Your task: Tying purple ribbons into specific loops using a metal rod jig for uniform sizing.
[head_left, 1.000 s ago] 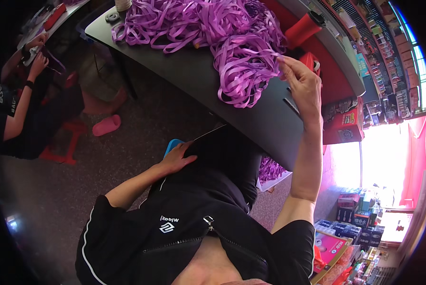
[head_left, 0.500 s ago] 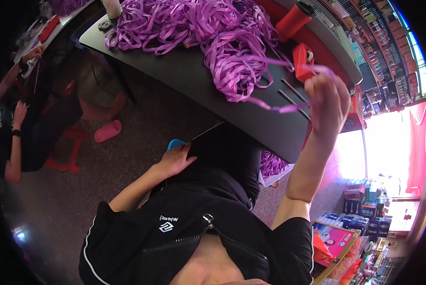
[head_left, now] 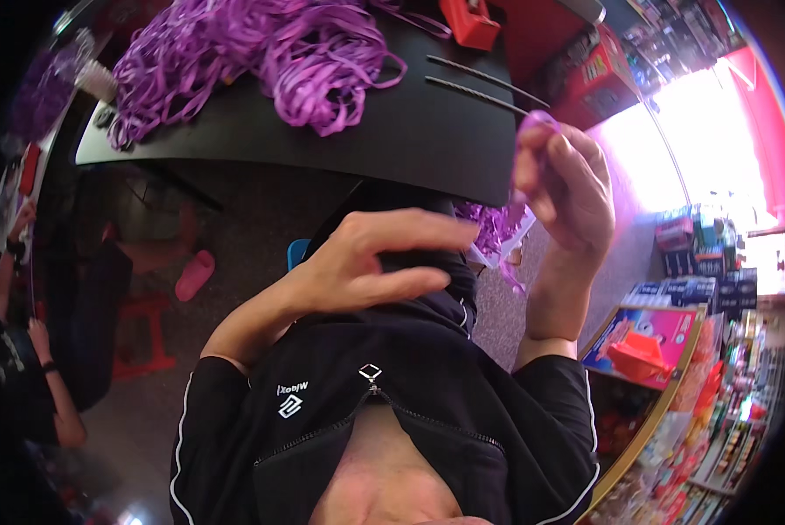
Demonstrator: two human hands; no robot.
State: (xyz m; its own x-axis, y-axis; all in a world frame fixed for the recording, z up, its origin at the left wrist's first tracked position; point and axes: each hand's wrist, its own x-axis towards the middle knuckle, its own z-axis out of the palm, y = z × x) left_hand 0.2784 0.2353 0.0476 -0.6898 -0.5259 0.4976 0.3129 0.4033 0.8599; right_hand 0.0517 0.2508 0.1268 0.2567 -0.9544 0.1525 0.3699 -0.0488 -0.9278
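My right hand [head_left: 576,188] is raised off the table's right end, its fingers curled around a purple ribbon [head_left: 539,117] that shows at the fingertips. Over my lap, my left hand [head_left: 375,258] reaches toward the right with thumb and fingers apart and nothing in it. A big tangled heap of purple ribbons [head_left: 322,74] covers the far left and middle of the black table [head_left: 392,131]. Two thin spiral metal rods [head_left: 475,94] lie on the table, their right ends near my right fingertips.
A red dispenser-like holder [head_left: 471,24] sits at the table's back. Below the right edge is a white bin [head_left: 497,254] with more purple ribbons. At far left another person's hand [head_left: 38,332] is at work near a red stool [head_left: 143,337]. A pink slipper [head_left: 195,276] lies on the floor.
My right hand has drawn back toward me with the ribbon, off the heap. My left hand has lifted from my lap and moved right. The view has shifted.
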